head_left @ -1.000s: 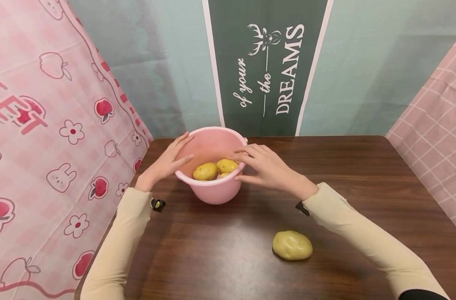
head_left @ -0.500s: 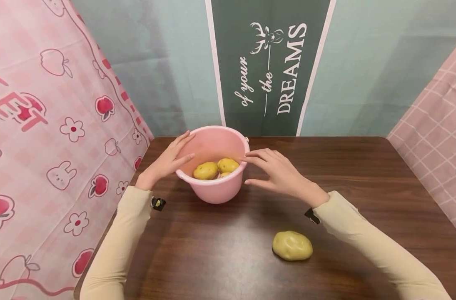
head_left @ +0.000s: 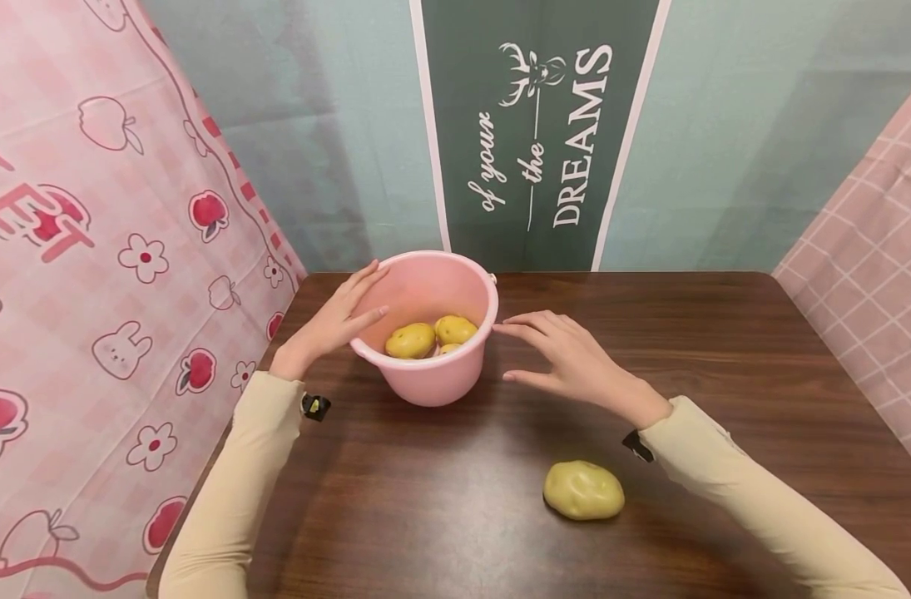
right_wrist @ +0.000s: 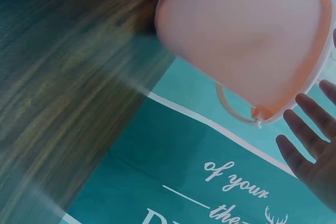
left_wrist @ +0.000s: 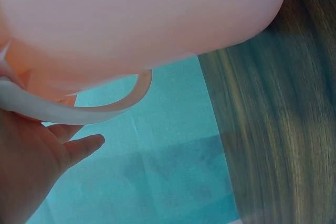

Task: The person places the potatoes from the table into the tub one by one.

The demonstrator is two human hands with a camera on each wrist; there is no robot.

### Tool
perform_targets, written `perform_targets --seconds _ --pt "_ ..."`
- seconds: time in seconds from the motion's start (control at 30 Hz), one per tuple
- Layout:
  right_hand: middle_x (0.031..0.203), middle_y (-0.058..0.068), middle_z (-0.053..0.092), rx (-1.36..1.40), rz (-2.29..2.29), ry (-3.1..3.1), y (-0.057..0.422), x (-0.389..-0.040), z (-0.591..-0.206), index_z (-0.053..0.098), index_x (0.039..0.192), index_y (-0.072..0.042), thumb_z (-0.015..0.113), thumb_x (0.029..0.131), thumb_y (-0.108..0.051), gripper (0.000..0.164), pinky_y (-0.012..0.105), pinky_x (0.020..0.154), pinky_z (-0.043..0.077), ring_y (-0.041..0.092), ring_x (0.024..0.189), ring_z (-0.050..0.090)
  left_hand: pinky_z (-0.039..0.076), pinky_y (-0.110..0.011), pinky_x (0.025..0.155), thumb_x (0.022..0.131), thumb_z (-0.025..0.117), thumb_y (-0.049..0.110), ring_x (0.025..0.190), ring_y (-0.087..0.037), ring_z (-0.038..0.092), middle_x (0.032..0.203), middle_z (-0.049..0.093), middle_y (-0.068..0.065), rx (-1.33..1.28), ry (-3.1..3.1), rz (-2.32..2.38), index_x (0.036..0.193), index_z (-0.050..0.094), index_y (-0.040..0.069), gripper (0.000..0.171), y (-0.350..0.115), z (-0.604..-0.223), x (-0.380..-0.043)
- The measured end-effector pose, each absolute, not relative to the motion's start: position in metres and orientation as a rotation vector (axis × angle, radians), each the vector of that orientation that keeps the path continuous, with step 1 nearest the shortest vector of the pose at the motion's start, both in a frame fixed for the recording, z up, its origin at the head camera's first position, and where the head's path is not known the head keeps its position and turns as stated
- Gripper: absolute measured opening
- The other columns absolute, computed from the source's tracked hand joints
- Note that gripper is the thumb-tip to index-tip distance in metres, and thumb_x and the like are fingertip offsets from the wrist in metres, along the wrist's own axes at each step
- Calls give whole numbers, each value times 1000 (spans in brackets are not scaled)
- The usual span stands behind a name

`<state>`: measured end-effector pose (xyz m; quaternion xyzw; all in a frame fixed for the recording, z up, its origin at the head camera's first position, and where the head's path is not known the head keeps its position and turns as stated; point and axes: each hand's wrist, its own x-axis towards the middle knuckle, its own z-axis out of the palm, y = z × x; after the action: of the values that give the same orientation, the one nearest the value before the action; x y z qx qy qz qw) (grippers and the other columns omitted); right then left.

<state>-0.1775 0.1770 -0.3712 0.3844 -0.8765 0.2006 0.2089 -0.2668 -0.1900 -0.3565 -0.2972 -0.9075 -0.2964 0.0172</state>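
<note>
A pink bucket (head_left: pixel 433 384) stands upright on the table with several yellow potatoes inside, among them one potato (head_left: pixel 410 342) at the left and another (head_left: pixel 456 330) at the right. My left hand (head_left: pixel 334 320) rests at the bucket's left rim, its fingers extended and the thumb reaching over the opening. In the left wrist view the bucket's pale handle (left_wrist: pixel 79 114) passes just above that thumb. Spread and holding nothing, my right hand (head_left: pixel 567 358) hovers just right of the bucket, fingertips close to the rim. A greenish-yellow potato (head_left: pixel 584 491) lies on the table nearer me.
Dark brown wood covers the table (head_left: pixel 725 349). A teal cloth backdrop (head_left: pixel 335 150) with a dark green lettered strip (head_left: pixel 530 249) hangs behind it. Pink patterned cloth (head_left: pixel 148 349) borders the left, and a pink gridded cloth (head_left: pixel 874 225) the right.
My right hand has drawn away from over the bucket's right rim, moving right and slightly nearer me. The left hand, bucket and potatoes have stayed put.
</note>
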Motion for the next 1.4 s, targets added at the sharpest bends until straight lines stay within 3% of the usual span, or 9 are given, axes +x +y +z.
perform_targets --seconds 0.4,0.67,1.1,1.4 --pt "123 -8 54 1081 562 -2447 182 -170 -380 51 132 -27 69 77 -51 63 34 89 41 10 113 49 16 -57 108 91 53 42 141 -27 13 155 15 -5 -934 -2810 -919 147 26 27 63 -191 -356 -267" --pt "124 -6 55 1102 554 -2445 187 -163 -387 53 131 -28 70 76 -50 61 35 87 42 11 112 49 17 -57 108 91 54 41 141 -28 14 155 14 2 -934 -2811 -908 147 27 27 63 -190 -356 -266" --pt "125 -4 54 1104 558 -2499 198 -152 -402 55 128 -29 69 76 -52 58 35 86 43 12 112 49 16 -57 109 91 53 42 141 -29 15 155 16 -2 -948 -2801 -892 147 28 25 63 -190 -357 -267" --pt "122 -2 56 1114 566 -2444 204 -149 -411 57 126 -28 71 75 -49 57 36 83 43 11 111 50 16 -57 109 91 53 41 141 -27 14 155 14 3 -953 -2800 -904 147 27 26 63 -191 -357 -267"
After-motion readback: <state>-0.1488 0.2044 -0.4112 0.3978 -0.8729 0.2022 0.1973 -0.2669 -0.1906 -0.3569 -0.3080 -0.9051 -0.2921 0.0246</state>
